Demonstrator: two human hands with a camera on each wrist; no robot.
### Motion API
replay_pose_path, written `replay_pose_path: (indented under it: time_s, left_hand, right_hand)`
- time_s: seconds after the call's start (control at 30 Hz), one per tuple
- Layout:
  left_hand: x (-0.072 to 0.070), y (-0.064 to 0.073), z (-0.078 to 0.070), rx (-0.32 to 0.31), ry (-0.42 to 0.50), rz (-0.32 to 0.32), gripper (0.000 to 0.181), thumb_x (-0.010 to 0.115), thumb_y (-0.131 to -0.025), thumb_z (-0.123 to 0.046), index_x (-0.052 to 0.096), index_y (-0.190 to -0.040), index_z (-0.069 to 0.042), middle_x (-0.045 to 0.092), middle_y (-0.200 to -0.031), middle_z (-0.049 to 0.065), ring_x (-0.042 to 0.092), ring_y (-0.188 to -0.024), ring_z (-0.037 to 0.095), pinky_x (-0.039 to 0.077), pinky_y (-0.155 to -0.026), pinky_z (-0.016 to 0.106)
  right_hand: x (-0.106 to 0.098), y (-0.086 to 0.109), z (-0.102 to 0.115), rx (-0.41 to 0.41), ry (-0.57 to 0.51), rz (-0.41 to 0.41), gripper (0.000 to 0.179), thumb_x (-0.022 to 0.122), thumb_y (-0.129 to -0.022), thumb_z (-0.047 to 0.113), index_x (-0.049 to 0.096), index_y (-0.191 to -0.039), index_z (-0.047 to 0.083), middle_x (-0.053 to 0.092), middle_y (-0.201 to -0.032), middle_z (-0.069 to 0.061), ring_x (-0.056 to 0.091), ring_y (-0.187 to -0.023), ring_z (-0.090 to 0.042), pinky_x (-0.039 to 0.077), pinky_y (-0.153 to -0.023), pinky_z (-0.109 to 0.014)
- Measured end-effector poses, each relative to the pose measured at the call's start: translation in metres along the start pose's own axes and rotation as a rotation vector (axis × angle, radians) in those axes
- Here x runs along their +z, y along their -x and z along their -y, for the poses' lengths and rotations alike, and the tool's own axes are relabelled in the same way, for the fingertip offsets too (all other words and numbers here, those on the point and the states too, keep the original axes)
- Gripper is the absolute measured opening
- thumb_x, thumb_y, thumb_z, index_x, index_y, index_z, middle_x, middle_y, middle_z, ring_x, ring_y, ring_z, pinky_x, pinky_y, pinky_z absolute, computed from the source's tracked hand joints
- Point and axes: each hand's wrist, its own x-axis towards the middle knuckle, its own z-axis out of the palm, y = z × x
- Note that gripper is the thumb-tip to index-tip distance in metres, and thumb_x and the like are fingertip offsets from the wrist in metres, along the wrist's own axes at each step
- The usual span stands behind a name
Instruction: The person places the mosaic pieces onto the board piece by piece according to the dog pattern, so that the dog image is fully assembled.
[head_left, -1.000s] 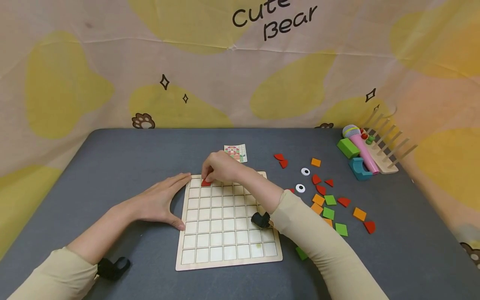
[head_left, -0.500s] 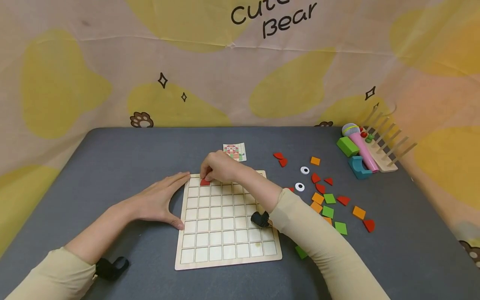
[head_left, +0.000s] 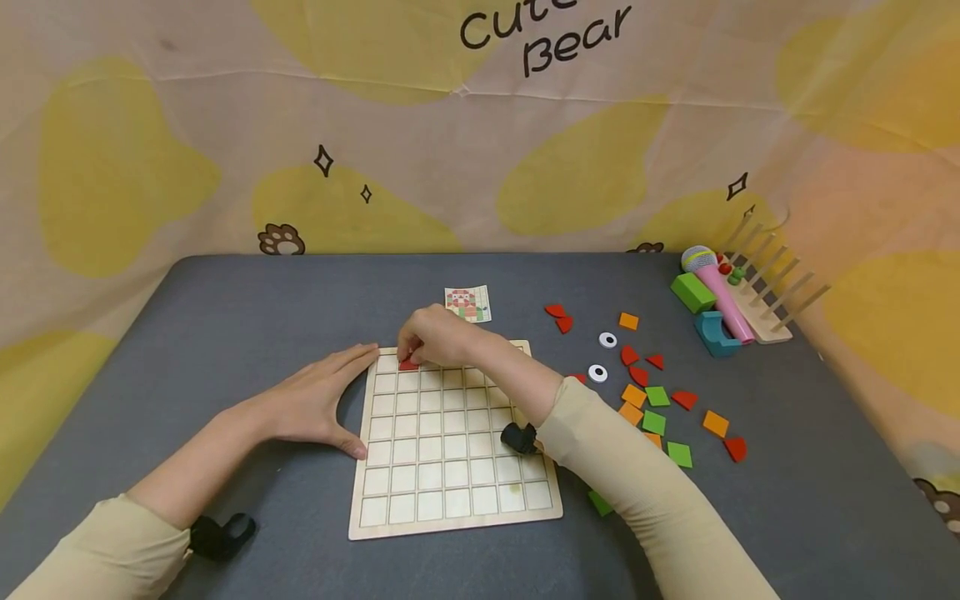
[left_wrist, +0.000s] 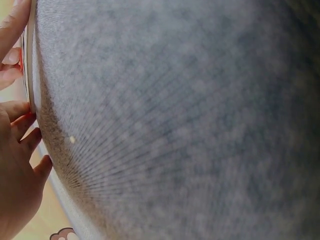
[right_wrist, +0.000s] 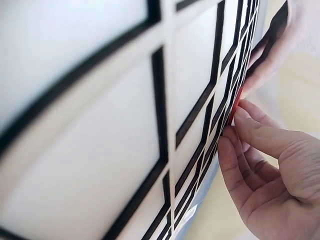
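Note:
A wooden grid board (head_left: pixel 456 450) lies on the dark table, its square cells pale. My right hand (head_left: pixel 442 335) reaches over its far edge and pinches a red piece (head_left: pixel 408 365) at the second cell of the far row. In the right wrist view, thumb and fingertips meet at this red piece (right_wrist: pixel 236 105), low against the board; its full outline is hidden. My left hand (head_left: pixel 318 400) rests along the board's left edge, thumb at the side and fingers stretched toward the far corner.
Right of the board lie scattered red pieces (head_left: pixel 735 450), orange squares (head_left: pixel 715 423), green squares (head_left: pixel 678 454) and two eye discs (head_left: pixel 597 373). A picture card (head_left: pixel 468 304) lies behind it. A pink toy microphone (head_left: pixel 723 300), blocks and a pegged rack (head_left: pixel 772 329) stand far right.
The red piece has turned slightly and settled lower within the second cell under my right fingertips. My left hand stays in place at the board's edge.

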Motion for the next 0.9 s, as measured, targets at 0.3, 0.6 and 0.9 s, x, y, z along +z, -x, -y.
replay_pose_path:
  time_s: [0.3,0.6,0.9]
  left_hand:
    - [0.001,0.0,0.001,0.0,-0.006,0.0,0.135,0.073,-0.056,-0.083,0.023,-0.157,-0.01,0.024,-0.164,0.016,0.026,-0.149,0.043,0.03,-0.114,0.067]
    - [0.002,-0.002,0.0,-0.002,-0.019,-0.01,0.135,0.074,-0.055,-0.083,0.025,-0.157,-0.009,0.025,-0.164,0.015,0.028,-0.149,0.043,0.031,-0.114,0.066]
    - [0.003,0.0,0.0,-0.017,-0.02,-0.009,0.135,0.076,-0.055,-0.082,0.025,-0.157,-0.01,0.026,-0.164,0.015,0.028,-0.149,0.042,0.031,-0.114,0.067]
  right_hand:
    - [-0.002,0.001,0.0,-0.007,0.007,0.005,0.014,0.07,-0.09,0.006,0.078,-0.1,0.012,0.076,-0.099,-0.002,0.064,-0.088,-0.011,0.052,-0.079,-0.022]
    - [-0.032,0.022,-0.024,0.069,-0.015,-0.049,0.018,0.07,-0.091,0.012,0.075,-0.109,0.012,0.072,-0.096,-0.003,0.061,-0.086,-0.015,0.049,-0.075,-0.023]
    - [-0.071,0.079,-0.086,0.204,-0.069,-0.179,0.018,0.068,-0.092,0.013,0.074,-0.109,0.008,0.073,-0.098,-0.009,0.067,-0.087,-0.021,0.054,-0.078,-0.034]
